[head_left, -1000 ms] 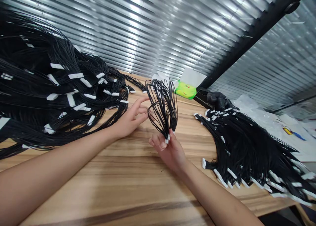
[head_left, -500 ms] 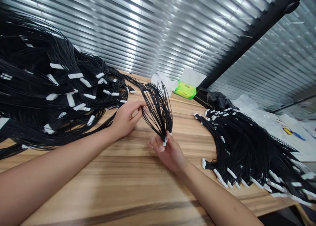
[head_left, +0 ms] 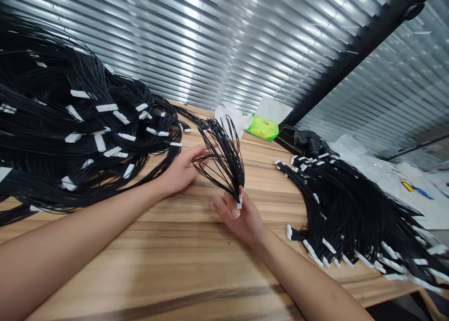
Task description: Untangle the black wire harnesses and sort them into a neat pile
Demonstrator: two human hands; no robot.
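Observation:
My right hand [head_left: 240, 215] pinches the white connector end of a folded bundle of thin black wires [head_left: 222, 157], which loops upward above the wooden table [head_left: 168, 265]. My left hand [head_left: 182, 169] reaches from the left and touches the loop's left side, fingers curled against the wires. A large heap of black wire harnesses with white connectors [head_left: 70, 120] lies just behind my left arm.
A second stack of black harnesses [head_left: 351, 213] lies at the right along the table's edge. A green tissue pack [head_left: 263, 127] and white tissue sit at the back by the blinds. A black glove [head_left: 310, 141] and clear plastic lie beyond the right edge.
The wire loop has tilted left and lowered slightly. My left hand went from open fingers to gripping the loop's side, then loosened against it. My right hand stayed in place.

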